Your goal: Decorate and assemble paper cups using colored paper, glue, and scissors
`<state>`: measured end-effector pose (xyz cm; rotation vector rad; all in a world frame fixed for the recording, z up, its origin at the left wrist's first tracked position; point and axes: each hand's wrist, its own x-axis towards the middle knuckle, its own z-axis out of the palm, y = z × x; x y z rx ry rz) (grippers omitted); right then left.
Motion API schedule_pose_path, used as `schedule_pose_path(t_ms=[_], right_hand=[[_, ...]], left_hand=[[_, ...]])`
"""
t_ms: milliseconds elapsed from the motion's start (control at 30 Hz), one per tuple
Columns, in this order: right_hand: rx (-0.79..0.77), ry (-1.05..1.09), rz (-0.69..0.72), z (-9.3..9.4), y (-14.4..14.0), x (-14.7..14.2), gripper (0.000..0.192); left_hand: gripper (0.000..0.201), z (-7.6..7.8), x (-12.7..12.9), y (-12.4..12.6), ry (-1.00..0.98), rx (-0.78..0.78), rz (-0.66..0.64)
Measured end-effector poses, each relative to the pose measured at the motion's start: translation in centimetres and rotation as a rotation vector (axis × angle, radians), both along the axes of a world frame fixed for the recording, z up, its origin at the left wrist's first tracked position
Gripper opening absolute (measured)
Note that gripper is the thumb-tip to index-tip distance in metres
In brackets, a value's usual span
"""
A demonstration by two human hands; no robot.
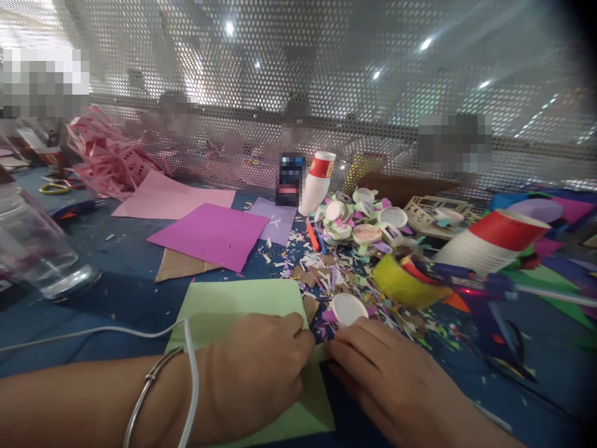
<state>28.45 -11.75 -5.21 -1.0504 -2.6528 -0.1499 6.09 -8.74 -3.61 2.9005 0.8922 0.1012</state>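
Green paper sheet (224, 308) is laid flat on the blue table (121, 292), nearest the viewer, and everything else is placed off it. Left hand (254, 370) is pressed down on the sheet's right part, fingers curled w/ the tips at its right edge. Right hand (387, 373) is brought in just right of the sheet, fingertips meeting the left hand's at that edge; the edge seems pinched between them, but the exact grip can't be told. A metal bangle (149, 386) and a white cable (191, 367) are seen across the left wrist.

Just beyond the sheet's right corner a white round lid (349, 309) is sitting in a litter of paper scraps (321, 261). Behind the sheet, a magenta sheet (209, 235) is laid over brown card (180, 264), w/ a pink sheet (172, 198) farther back. Right of the sheet: a yellow tape roll (403, 283), a blue glue gun (485, 298), a tipped red-and-white cup stack (489, 239). Left of it, a clear glass jar (35, 249).
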Motion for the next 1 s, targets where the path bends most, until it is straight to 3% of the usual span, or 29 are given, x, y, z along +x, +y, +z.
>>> schedule_pose_path(t_ms=[67, 167, 267, 433, 600, 700, 867, 1000], right_hand=[[0.019, 0.011, 0.002, -0.1, 0.1, 0.0, 0.019], [0.032, 0.011, 0.007, -0.1, 0.1, -0.1, 0.019], [0.041, 0.005, 0.005, -0.1, 0.1, -0.2, 0.019], [0.090, 0.030, 0.001, 0.4, 0.1, -0.2, 0.023], [0.077, 0.195, -0.010, 1.3, 0.0, 0.2, 0.022], [0.060, 0.317, -0.099, 1.6, -0.1, 0.6, 0.015], [0.163, 0.377, -0.232, 1.7, -0.4, 0.7, 0.014], [0.191, 0.325, -0.097, 1.2, -0.8, -0.3, 0.023]], left_hand=[[0.007, 0.1, 0.1, -0.3, 0.046, 0.015, -0.021], [0.010, 0.5, 0.1, -0.7, 0.155, -0.031, 0.056], [0.011, 0.5, -0.1, -0.7, 0.128, -0.003, 0.068], [0.015, 0.3, -0.8, 0.0, -0.038, 0.065, 0.051], [0.028, 0.8, -1.4, 0.3, -0.451, -0.106, 0.054], [0.026, 0.9, -1.2, 0.6, -0.724, -0.332, 0.122], [0.005, 1.2, 0.1, 0.9, -1.180, -1.193, 0.448], [0.004, 1.3, 0.9, 0.7, -1.372, -1.445, 0.668]])
